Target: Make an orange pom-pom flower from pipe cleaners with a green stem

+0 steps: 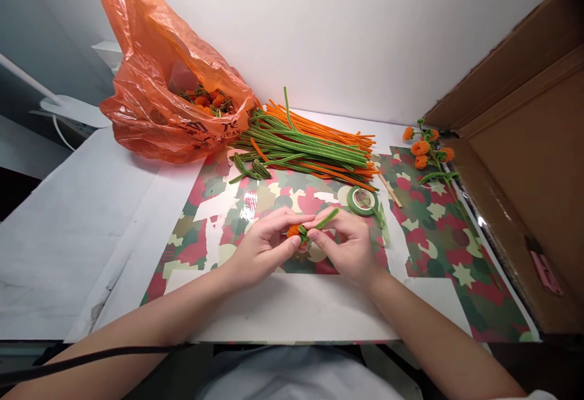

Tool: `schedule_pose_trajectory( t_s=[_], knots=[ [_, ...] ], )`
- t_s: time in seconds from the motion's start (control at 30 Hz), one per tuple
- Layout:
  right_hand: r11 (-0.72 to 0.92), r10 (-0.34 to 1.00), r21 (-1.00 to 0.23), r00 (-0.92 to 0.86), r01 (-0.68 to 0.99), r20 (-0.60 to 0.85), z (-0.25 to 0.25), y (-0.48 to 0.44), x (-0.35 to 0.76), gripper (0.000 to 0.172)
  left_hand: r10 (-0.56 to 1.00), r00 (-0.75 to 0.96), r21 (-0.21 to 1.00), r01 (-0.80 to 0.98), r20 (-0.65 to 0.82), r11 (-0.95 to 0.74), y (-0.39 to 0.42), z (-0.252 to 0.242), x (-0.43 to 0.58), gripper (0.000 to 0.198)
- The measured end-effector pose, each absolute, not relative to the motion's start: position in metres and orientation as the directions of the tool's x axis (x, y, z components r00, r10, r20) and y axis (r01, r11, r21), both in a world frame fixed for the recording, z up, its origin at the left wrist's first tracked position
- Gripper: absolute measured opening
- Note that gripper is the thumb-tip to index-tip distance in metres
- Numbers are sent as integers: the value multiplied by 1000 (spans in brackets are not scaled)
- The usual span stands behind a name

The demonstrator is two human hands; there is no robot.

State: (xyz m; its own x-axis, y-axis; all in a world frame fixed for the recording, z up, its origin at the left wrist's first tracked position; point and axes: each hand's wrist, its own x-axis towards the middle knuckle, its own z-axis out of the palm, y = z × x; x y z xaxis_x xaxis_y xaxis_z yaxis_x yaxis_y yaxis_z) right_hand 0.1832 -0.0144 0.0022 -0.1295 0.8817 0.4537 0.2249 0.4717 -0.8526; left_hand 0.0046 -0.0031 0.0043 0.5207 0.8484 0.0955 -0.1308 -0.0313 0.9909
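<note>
Between my two hands, above the patterned paper, is a small orange pipe-cleaner flower (294,230) with green at its base. My left hand (264,245) is closed, thumb and fingers pinching the orange bloom. Closed as well, my right hand (347,242) grips the green pipe-cleaner stem (327,218), whose free end sticks out up and to the right. The fingertips of both hands come close together at the green base, and part of it is hidden by them. Just beyond my right hand lies a roll of green tape (362,200) with a loose end trailing to the right.
Green pipe cleaners (310,141) and orange pipe cleaners (328,129) lie bundled at the back. Coiled green leaves (250,168) rest beside them. An orange plastic bag (159,84) holds more flowers. At right are a finished flower spray (429,148), a wooden stick (390,190) and a pink cutter (546,271).
</note>
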Motion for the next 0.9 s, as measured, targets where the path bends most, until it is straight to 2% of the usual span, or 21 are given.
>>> schedule_pose_trajectory(
  t_s=[0.13, 0.27, 0.33, 0.4, 0.53, 0.7, 0.9],
  knots=[
    [474, 881, -849, -138, 235, 453, 4, -14, 184, 6, 862, 506, 986, -134, -19, 100, -4, 5, 5, 28],
    [659, 748, -676, -195, 329, 634, 4, -12, 186, 7, 856, 471, 917, -205, -214, 343, -4, 4, 7, 28],
    [727, 677, -583, -237, 363, 697, 2, -11, 186, 7, 844, 472, 887, -234, -255, 399, -3, 3, 8, 24],
    [751, 648, -546, -257, 372, 716, 0, -10, 186, 6, 836, 478, 877, -238, -270, 418, -2, 4, 8, 20],
    [707, 699, -626, -196, 329, 688, 0, -11, 182, 5, 839, 478, 887, -223, -261, 404, -2, 8, 9, 19],
    [548, 834, -784, -110, 292, 541, 5, -16, 175, 11, 867, 421, 925, -141, -268, 354, -4, 11, 10, 20],
    [498, 860, -815, -46, 298, 508, 6, -17, 173, 12, 883, 394, 936, -131, -254, 327, -5, 9, 12, 23]
  ],
)
